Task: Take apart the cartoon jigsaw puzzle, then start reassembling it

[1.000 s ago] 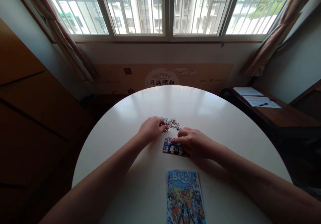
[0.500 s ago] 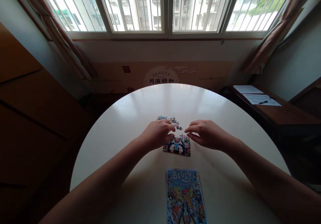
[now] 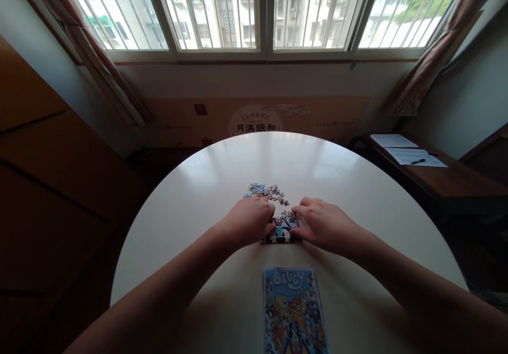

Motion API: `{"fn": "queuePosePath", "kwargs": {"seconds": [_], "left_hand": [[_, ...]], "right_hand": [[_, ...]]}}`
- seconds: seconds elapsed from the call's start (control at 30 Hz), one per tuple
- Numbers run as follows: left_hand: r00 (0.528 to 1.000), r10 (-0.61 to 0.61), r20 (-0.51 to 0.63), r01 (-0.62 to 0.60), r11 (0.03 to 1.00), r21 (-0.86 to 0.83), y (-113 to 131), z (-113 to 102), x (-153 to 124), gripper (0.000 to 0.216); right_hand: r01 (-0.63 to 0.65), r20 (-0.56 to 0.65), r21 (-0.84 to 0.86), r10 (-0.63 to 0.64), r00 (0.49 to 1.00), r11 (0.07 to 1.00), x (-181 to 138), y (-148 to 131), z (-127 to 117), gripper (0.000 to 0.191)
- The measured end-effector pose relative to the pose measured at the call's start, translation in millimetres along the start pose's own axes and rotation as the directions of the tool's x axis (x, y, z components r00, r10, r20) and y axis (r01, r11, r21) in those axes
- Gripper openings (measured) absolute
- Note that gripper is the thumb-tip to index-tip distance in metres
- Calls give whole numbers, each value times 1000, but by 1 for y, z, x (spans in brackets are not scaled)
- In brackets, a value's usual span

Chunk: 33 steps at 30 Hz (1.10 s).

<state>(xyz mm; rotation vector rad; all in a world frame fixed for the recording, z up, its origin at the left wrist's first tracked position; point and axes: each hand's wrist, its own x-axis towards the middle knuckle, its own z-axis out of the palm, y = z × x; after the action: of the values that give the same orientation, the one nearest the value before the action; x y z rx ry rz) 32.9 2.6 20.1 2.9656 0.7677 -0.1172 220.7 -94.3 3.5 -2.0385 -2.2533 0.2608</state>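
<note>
A partly assembled jigsaw puzzle (image 3: 282, 233) with a blue dog's face lies flat on the round white table (image 3: 190, 195). My left hand (image 3: 252, 219) grips its left side, fingers curled and thumb on the surface. At the opposite side, my right hand (image 3: 319, 221) closes on the right edge, thumb and fingers over the pieces. Both hands cover parts of the puzzle's sides. Just beyond them, loose puzzle pieces (image 3: 262, 189) lie in a small heap. Nearer to me is a colourful picture sheet (image 3: 294, 311) headed "Bluey".
To the right stands a brown wooden desk (image 3: 460, 179) with paper sheets (image 3: 415, 157) and a dark pen (image 3: 418, 161) on it. A barred window (image 3: 264, 15) with curtains is beyond the table. An orange-brown cabinet (image 3: 47, 184) stands at the left.
Both hands have come down onto the puzzle's sides from just above and beside it. The puzzle has turned slightly, its near edge now straighter. More of the loose heap shows.
</note>
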Motion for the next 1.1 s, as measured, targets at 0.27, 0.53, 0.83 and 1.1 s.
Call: {"fn": "queuePosePath", "kwargs": {"seconds": [0.27,0.53,0.83,1.1], "left_hand": [[993,-61,-103,54,997,-62,-1,11,5,21],[959,-68,-274,23,986,-164,5,35,16,16],[925,-106,-364,-2,958,-286,6,40,21,13],[929,-111,-352,-20,938,-347,9,39,21,12]], "right_hand": [[-101,61,163,92,994,981,7,6,0,39],[-126,76,346,106,991,930,14,12,4,33],[-73,2,394,79,997,916,17,19,5,9],[-31,-47,365,51,998,931,21,23,10,12]]}}
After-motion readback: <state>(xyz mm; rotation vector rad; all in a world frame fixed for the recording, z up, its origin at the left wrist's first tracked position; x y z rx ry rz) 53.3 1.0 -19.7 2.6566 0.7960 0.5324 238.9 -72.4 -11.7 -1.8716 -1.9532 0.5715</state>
